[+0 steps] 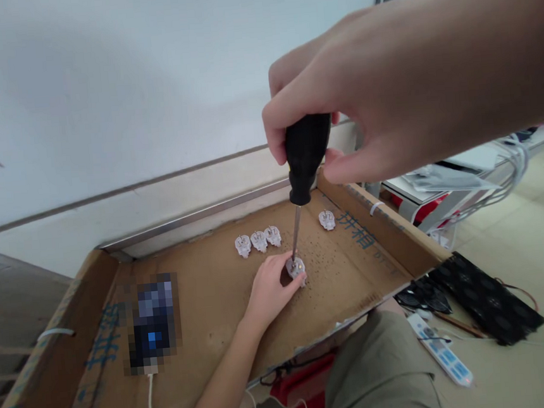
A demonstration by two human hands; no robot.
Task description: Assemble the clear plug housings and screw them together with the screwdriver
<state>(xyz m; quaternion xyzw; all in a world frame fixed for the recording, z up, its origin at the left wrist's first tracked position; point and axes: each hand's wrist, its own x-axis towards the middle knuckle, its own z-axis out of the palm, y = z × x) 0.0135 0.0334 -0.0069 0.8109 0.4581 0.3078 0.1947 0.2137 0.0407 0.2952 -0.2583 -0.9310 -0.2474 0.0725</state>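
Observation:
My right hand (334,103) is wrapped round the black handle of a screwdriver (306,153), which stands nearly upright. The tip of its shaft meets a small white plug part (297,270) on the cardboard. That part is pinched between the thumb and fingers of my left hand (274,289). Beyond it lie three similar white parts in a row (258,241), with metal pins showing. One more white part (327,220) sits apart, to the right of them. Small dark specks are scattered around the held part.
A shallow cardboard tray (207,336) with raised sides bears everything. A blurred-out phone (153,322) with a white cable lies at its left. Beyond the right edge are a power strip (439,349) and a black panel (490,299) on the floor.

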